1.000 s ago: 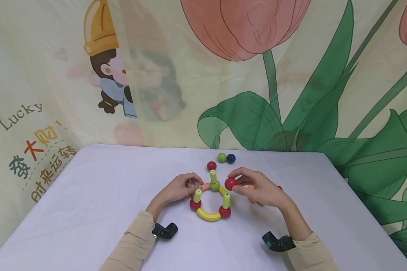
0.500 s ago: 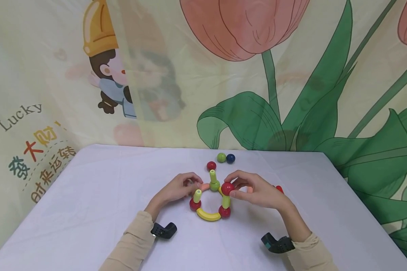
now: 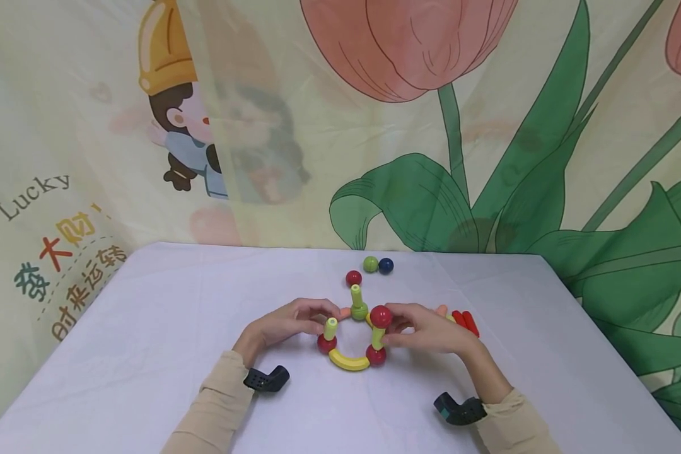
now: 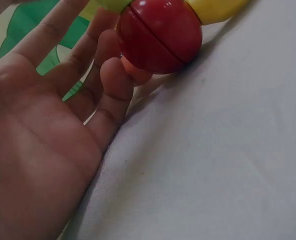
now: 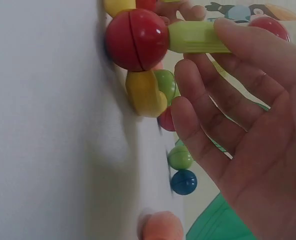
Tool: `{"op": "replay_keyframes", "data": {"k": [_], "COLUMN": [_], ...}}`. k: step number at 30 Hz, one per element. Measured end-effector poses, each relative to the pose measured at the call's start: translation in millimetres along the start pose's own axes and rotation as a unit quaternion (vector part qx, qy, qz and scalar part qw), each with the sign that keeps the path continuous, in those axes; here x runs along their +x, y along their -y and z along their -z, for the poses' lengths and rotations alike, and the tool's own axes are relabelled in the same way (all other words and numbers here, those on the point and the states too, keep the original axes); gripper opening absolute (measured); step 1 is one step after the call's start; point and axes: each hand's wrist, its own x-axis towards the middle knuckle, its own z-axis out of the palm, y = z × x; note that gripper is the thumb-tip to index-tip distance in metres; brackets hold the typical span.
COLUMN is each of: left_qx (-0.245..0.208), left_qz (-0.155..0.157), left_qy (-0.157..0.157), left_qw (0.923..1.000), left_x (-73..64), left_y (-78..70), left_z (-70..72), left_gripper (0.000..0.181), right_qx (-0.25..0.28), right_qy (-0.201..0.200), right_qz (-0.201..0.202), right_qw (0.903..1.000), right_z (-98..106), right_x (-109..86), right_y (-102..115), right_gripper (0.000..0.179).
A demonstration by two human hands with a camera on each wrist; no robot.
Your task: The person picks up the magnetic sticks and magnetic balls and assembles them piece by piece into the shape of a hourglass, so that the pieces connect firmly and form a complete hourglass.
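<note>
A ring of toy balls and curved rods lies on the table, with a yellow curved rod [image 3: 349, 360] at its front. Light green rods stand upright from the left red ball [image 3: 326, 343], the back green ball [image 3: 360, 311] and the right red ball [image 3: 376, 355]. Another red ball [image 3: 381, 316] sits on top of the right light green rod [image 5: 198, 36]. My right hand [image 3: 425, 325] pinches that rod, thumb lying along it and fingers behind. My left hand [image 3: 292, 323], fingers loosely bent, rests its fingertips right by the left red ball.
Behind the ring lie a loose red ball [image 3: 354, 278], a green ball [image 3: 371, 264] and a dark blue ball [image 3: 386, 265]. Red rods [image 3: 466, 321] and a peach piece [image 3: 442, 310] lie beyond my right hand. A printed cloth hangs behind the table.
The red ball went from my right fingers onto the top of the right rod. My right hand then slid down to the rod. My left fingers loosened and drew slightly back.
</note>
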Motion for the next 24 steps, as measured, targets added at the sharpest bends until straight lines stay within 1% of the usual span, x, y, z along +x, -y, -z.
{"op": "replay_keyframes", "data": {"k": [2, 7, 14, 19, 24], "left_qx": [0.009, 0.045, 0.089, 0.097, 0.100], "left_qz": [0.004, 0.023, 0.038, 0.040, 0.034], "left_qy": [0.003, -0.010, -0.024, -0.041, -0.042], "left_qw": [0.9999, 0.9987, 0.9950, 0.9937, 0.9935], "left_x": [1.0, 1.5, 2.4, 4.2, 4.8], "left_y": [0.1, -1.6, -1.9, -1.8, -1.1], "left_z": [-0.3, -3.0, -4.9, -5.9, -5.9], "left_gripper": [0.032, 0.029, 0.025, 0.026, 0.027], "right_qx": [-0.007, -0.013, -0.021, -0.023, -0.034], "right_qy": [-0.003, -0.004, -0.007, -0.007, -0.009], "right_qz": [-0.004, -0.009, -0.002, 0.002, 0.021], "right_qw": [1.0000, 0.9999, 0.9998, 0.9997, 0.9992], "right_z": [-2.0, -7.1, -14.5, -19.5, -23.0], "right_x": [1.0, 3.0, 6.2, 8.8, 11.3], "right_y": [0.2, 1.0, 4.8, 7.4, 8.1], "right_gripper": [0.033, 0.028, 0.023, 0.024, 0.024]}}
